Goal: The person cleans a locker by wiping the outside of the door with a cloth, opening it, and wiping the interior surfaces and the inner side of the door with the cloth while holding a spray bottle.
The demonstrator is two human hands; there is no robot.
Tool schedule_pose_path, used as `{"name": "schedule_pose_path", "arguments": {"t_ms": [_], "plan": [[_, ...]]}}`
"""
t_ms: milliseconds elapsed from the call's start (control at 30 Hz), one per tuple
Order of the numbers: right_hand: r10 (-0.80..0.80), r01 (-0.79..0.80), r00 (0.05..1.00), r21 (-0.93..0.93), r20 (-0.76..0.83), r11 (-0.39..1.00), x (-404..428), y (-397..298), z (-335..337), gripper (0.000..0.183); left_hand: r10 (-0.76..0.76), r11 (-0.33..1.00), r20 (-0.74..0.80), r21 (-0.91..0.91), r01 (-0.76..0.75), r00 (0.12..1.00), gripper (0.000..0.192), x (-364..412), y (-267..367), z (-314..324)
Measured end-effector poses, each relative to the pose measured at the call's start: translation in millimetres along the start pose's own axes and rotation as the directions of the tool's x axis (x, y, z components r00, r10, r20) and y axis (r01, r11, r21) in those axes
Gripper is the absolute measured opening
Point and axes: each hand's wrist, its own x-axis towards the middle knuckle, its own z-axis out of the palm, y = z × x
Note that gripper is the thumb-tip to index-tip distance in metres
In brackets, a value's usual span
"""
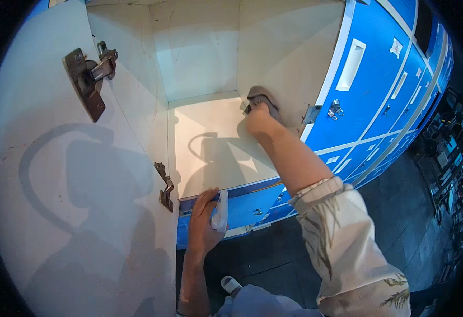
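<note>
My right hand [260,109] reaches deep into an open locker compartment [211,115] with pale inner walls. It grips a grey-brown cloth [264,95], pressed near the lower back corner by the right wall. Part of the fingers is hidden by the cloth. At the compartment's front edge is my left hand [203,218], its fingertips by the sill. A whitish, translucent object [220,212], perhaps a small bottle, lies against its palm and seems held there. The pale inner face of the open locker door [57,178] fills the left side.
Metal hinges [90,79] stick out along the door's side, with a lower hinge [165,186] near my left hand. A metal latch plate [311,114] juts from the right frame. Blue locker doors [358,79] with white handles continue rightward. Dark floor tiles [271,269] lie below.
</note>
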Motion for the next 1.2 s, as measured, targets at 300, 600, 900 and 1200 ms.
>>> {"name": "schedule_pose_path", "arguments": {"t_ms": [300, 600, 900, 1200], "plan": [[0.260, -0.372, 0.776, -0.084, -0.574, 0.924, -138.2, 121.1, -101.7, 0.060, -0.029, 1.000, -0.020, 0.010, 0.029, 0.999, 0.045, 0.0, 10.8, -2.2], [0.240, -0.292, 0.923, -0.144, -0.302, 0.945, -107.3, 63.8, -78.7, 0.049, -0.032, 0.999, 0.006, 0.026, 0.032, 0.999, 0.044, 1.5, 13.5, -4.8], [-0.042, -0.001, 0.990, -0.311, -0.132, 0.950, 6.7, -57.9, 66.1, 0.040, -0.036, 0.999, 0.012, -0.016, 0.036, 0.999, 0.055, 1.9, 12.3, -5.6], [0.011, -0.063, 0.981, -0.263, -0.193, 0.963, -51.8, 23.9, -20.3, 0.040, -0.039, 0.999, -0.022, 0.026, 0.040, 0.999, 0.047, 2.0, 17.0, -4.4]]}}
